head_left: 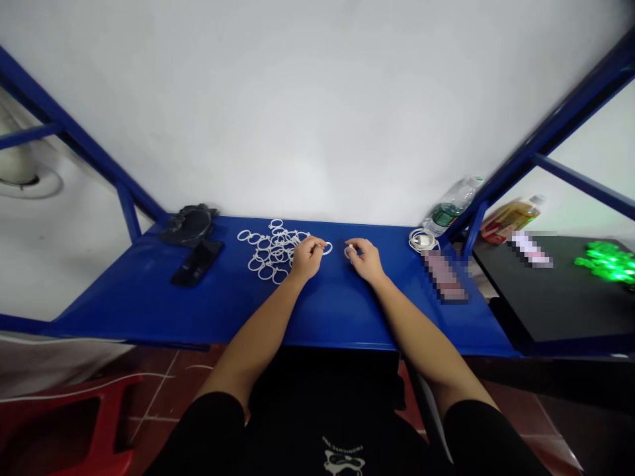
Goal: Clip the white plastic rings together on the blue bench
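My left hand (306, 259) is closed in a pinch above the blue tabletop (327, 311), with a thin white ring (328, 248) sticking out past its fingertips on the right. My right hand (366, 260) faces it across a small gap, also pinched. Its thumb and fingers hold another white ring (346, 252), partly hidden by the fingers. Left of my left hand lies a loose pile of similar white rings (265, 254), each with a small knob or tab. The left hand overlaps the pile's right edge. The rings' exact kind cannot be made out.
A black phone (197, 262) and a crumpled black bag (191, 225) lie at the left. On the right are a coiled white cable (421, 240), a clear bottle (449, 210) and a pixelated item (445, 276). Blue frame bars (129, 211) rise at the table's sides.
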### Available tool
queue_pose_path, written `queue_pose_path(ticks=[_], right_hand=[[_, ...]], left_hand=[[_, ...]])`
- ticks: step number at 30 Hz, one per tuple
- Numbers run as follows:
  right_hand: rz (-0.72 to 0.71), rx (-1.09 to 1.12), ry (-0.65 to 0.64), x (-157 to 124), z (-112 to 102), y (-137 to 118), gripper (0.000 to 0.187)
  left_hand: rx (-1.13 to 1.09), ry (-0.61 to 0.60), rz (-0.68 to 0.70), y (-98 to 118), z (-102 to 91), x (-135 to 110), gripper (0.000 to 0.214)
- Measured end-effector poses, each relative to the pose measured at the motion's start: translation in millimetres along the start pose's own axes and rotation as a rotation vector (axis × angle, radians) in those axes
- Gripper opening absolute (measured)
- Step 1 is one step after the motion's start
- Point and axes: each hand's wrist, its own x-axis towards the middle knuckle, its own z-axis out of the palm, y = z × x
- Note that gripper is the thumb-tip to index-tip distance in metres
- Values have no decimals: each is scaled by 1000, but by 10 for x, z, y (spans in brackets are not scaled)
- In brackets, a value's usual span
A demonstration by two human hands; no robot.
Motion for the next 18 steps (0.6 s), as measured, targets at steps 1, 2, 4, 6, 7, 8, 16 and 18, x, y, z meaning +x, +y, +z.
queue_pose_path(ticks=[1, 2, 4, 6, 7, 8, 16, 18], right_hand=[[6, 14, 16, 0, 3, 11, 28], [12, 24, 28, 1, 7, 21, 29], [25, 38, 41, 3, 17, 35, 31], [34, 52, 47, 2, 27, 37, 32], [35, 60, 49, -1, 31, 34, 33], [36, 67, 53, -3, 32, 28, 34], [0, 75, 49, 7, 21, -10, 31], [-3, 73, 45, 7, 26, -8, 29]], left_hand=[[10, -4, 20, 1, -24, 13, 26], [20, -5, 37, -1, -54, 27, 27], [38, 19, 52, -14, -123, 62, 28], [53, 81, 41, -43, -197, 101, 29], [60, 116, 30, -64, -233, 121, 29], [66, 151, 22, -88, -267, 141, 29], [160, 359, 79, -270, -465, 277, 27], [233, 340, -15, -316, -499, 294, 26]])
